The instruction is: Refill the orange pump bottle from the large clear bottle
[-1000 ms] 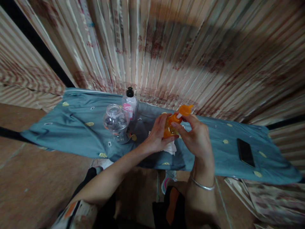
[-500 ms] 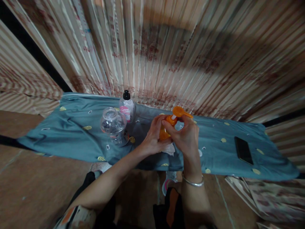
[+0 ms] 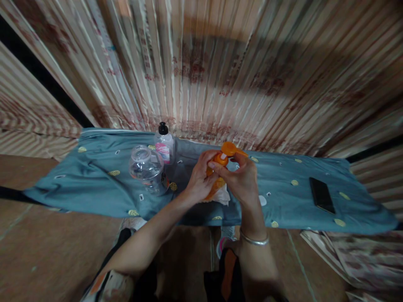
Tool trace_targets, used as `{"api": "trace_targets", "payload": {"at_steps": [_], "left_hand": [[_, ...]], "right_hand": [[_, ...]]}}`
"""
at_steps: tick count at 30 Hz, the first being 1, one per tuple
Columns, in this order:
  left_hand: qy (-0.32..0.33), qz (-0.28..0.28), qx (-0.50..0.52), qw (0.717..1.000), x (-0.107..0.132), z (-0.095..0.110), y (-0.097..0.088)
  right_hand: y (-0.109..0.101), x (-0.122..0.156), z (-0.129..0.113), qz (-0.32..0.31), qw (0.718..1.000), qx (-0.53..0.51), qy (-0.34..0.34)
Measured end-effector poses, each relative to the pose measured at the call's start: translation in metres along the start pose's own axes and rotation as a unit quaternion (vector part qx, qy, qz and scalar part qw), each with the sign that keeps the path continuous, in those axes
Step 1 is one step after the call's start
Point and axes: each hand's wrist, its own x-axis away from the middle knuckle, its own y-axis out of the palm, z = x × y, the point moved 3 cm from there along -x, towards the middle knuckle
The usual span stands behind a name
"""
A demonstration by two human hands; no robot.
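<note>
My left hand (image 3: 197, 181) is wrapped round the body of an orange pump bottle (image 3: 215, 184), held upright over the blue cloth. My right hand (image 3: 241, 178), with a metal bangle on its wrist, pinches the bottle's orange pump cap (image 3: 224, 154) at the collar. The pump head points to the right. A crumpled white tissue (image 3: 224, 195) lies on the cloth just under both hands.
A blue patterned cloth (image 3: 94, 176) covers a narrow surface against a striped curtain. A clear open jar (image 3: 147, 167) and a small clear bottle with black cap (image 3: 164, 144) stand left of my hands. A black phone (image 3: 321, 195) lies at the right. Brown floor lies below.
The bottle and both hands have come down closer to the cloth. My right hand has shifted its pinch round the pump collar, and the pump head has turned slightly.
</note>
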Motion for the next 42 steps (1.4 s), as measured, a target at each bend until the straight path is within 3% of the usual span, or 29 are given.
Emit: {"api": "trace_targets", "payload": {"at_steps": [2,8,18,22,28,37,39,42], "left_hand": [[-0.007,-0.004,-0.002,1.0,-0.001,0.002,-0.001],[-0.033,-0.017,-0.011,0.999,0.002,0.005,0.0],[-0.03,-0.006,-0.012,0.999,0.005,-0.002,0.004],[-0.031,-0.008,-0.02,0.999,0.004,-0.004,0.003],[-0.024,-0.016,-0.029,0.999,0.005,-0.005,0.003],[-0.01,-0.024,-0.033,0.999,0.008,-0.01,0.003],[-0.011,-0.026,-0.033,0.999,0.009,-0.008,0.003],[-0.011,-0.028,-0.034,0.999,0.008,-0.005,0.003]], "right_hand": [[-0.004,0.0,-0.002,-0.012,0.999,-0.002,-0.03],[-0.007,0.001,-0.002,-0.131,0.987,-0.039,-0.089],[0.003,0.002,-0.007,0.013,0.998,0.059,-0.029],[-0.001,0.002,-0.008,-0.009,0.997,0.055,-0.052],[-0.011,0.003,-0.01,-0.125,0.984,-0.029,-0.122],[0.004,0.003,-0.006,0.046,0.993,0.075,-0.084],[0.001,0.004,-0.006,0.043,0.993,0.077,-0.084],[-0.007,0.004,-0.006,-0.036,0.994,0.038,-0.094]]}}
